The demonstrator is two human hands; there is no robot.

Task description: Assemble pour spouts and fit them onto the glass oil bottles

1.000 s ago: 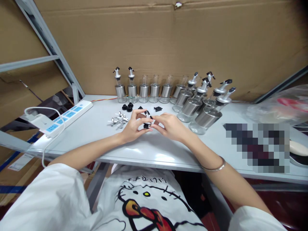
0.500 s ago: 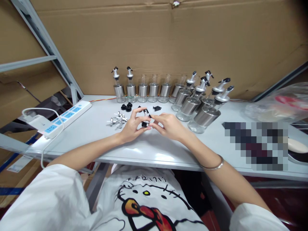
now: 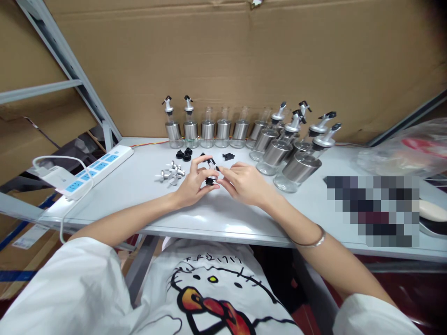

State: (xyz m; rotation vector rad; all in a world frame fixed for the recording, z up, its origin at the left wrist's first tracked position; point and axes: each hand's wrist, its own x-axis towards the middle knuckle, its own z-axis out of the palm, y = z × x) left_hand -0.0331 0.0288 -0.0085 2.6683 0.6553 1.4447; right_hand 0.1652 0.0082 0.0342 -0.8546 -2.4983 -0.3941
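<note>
My left hand (image 3: 191, 187) grips a bottle pourer spout (image 3: 212, 171) between thumb and fingers, low over the table. The pourer has a silver body, a black flip cap on top and a black ribbed stopper below. From the other side, my right hand (image 3: 243, 184) pinches at its black cap, fingers closed together; the exact contact is partly hidden. Several silver spout pieces (image 3: 172, 173) lie left of my left hand. Behind them are several black stoppers (image 3: 184, 154). A few small black caps (image 3: 228, 157) lie beyond my hands.
Glass bottles with steel sleeves (image 3: 223, 126) stand along the cardboard wall (image 3: 223, 56), some fitted with pourers. More fitted bottles (image 3: 296, 170) cluster at right. A power strip (image 3: 101, 170) with a white cable lies left. A plastic bag (image 3: 401, 149) and a blurred-out object (image 3: 373, 211) lie far right.
My right fingers have shifted very slightly at the pourer's cap. My left hand holds the pourer in nearly the same place, and the things on the table have not moved.
</note>
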